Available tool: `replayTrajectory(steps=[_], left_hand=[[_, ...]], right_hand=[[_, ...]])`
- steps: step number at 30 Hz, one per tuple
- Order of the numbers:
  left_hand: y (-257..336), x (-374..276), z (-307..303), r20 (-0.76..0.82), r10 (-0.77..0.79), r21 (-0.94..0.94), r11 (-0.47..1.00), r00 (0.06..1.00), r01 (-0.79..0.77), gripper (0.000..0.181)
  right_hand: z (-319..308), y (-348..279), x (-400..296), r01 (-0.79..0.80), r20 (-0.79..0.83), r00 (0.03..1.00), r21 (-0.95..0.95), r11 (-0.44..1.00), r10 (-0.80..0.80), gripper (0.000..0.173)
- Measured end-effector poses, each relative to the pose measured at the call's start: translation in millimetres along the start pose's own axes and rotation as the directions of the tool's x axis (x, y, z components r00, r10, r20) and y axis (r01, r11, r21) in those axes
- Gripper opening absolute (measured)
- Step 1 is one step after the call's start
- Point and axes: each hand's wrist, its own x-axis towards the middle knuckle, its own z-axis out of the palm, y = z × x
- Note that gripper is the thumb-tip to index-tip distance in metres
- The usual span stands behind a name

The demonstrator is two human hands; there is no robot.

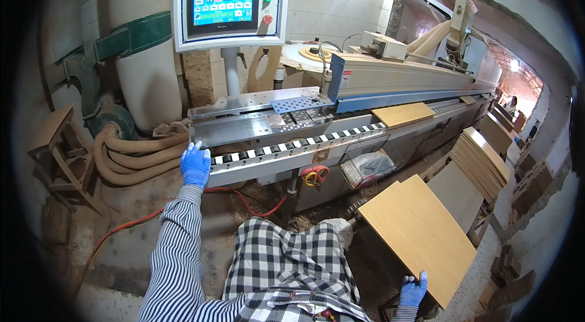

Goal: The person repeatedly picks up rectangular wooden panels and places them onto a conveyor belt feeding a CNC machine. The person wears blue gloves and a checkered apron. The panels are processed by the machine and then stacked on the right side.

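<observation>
My left hand, in a blue glove, rests with fingers spread on the near left end of the roller rail of an edge banding machine. At the lower right, my right hand, gloved too, touches the near edge of a light wood-coloured panel; whether its fingers grip the panel is hard to tell. Another yellowish panel lies on the machine's track farther along. Above the infeed stands the control panel with a lit screen. Scissors with red and yellow handles hang on the machine's front.
A wire basket holding a plastic bag hangs under the rail. Stacked boards stand to the right. Ribbed hoses and a wooden stool are at left. A red cable crosses the floor. A person is far back.
</observation>
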Motion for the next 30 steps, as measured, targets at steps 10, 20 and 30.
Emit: replayTrajectory(steps=[10,20,30], left_hand=[[58.3,-23.3,-49.8,0.057,0.262,-0.139,0.958,0.963,-0.252,0.058],[46.2,-100.4,-102.7,0.193,0.396,-0.111,0.918,0.898,-0.381,0.067],[-13.6,-71.9,-88.6,0.046,0.12,-0.016,0.993,0.992,-0.119,0.056]], right_hand=[[117.4,52.6,-26.8,-0.041,0.396,0.91,-0.204,0.978,0.12,0.028],[288.5,179.4,-35.1,-0.396,0.602,0.495,-0.485,0.78,0.626,0.015],[362.6,256.0,-47.1,-0.614,0.657,0.312,-0.412,0.673,0.686,0.032]])
